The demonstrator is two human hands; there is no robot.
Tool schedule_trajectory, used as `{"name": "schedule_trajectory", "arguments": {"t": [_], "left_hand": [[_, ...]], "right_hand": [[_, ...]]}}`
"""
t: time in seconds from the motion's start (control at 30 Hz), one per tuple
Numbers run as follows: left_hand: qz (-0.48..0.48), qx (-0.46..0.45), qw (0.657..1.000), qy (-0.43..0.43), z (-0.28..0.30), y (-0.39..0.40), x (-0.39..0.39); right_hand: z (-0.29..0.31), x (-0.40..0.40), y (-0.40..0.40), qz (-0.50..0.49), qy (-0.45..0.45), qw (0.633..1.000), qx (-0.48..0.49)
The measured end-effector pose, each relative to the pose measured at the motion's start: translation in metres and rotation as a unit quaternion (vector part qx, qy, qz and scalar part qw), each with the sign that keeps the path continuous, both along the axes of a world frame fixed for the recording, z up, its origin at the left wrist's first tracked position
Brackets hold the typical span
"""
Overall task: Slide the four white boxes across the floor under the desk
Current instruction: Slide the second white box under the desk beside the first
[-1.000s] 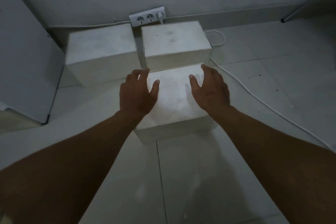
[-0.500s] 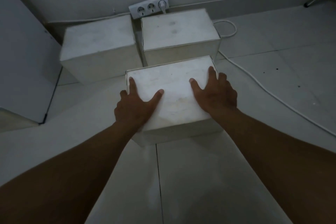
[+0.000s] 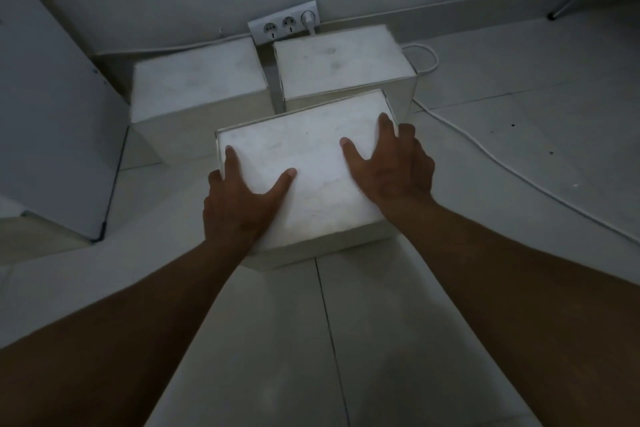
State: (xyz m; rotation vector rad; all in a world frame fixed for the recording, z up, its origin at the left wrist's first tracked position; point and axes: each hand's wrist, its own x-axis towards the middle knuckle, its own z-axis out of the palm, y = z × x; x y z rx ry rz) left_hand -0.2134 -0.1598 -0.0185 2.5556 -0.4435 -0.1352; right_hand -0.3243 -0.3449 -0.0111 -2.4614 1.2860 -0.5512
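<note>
Hands: left hand (image 3: 239,208) and right hand (image 3: 391,166) lay flat, fingers spread, on near box (image 3: 304,177).
Heading: far box (image 3: 343,62) sat directly ahead, touching.

Left hand (image 3: 239,208) and right hand (image 3: 394,166) spread flat; arms outstretched.

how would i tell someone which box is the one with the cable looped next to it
Start at the wall socket strip at the foot of the back wall. Two white boxes sit just in front of it; take the right-hand box, directly below the plugged-in outlet. Unlike the left-hand box, it has the white cable looped at its right side.
</note>
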Motion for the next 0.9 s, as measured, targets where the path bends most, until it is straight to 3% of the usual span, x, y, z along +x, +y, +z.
{"name": "schedule_trajectory", "arguments": {"t": [0.23, 0.63, 0.9], "left_hand": [[-0.023, -0.045, 0.995, -0.09, 0.045, 0.053, 0.024], [-0.053, -0.041, 0.994, -0.092, 0.092, 0.151, -0.001], [-0.031, -0.038, 0.984, -0.17, 0.139, 0.214, -0.014]], "right_hand": [[0.037, 0.016, 0.059, -0.025, -0.066, 0.997, -0.023], [0.084, -0.021, 0.167, -0.052, -0.082, 0.994, -0.058], [0.113, -0.022, 0.221, -0.03, -0.148, 0.986, -0.071]]}}
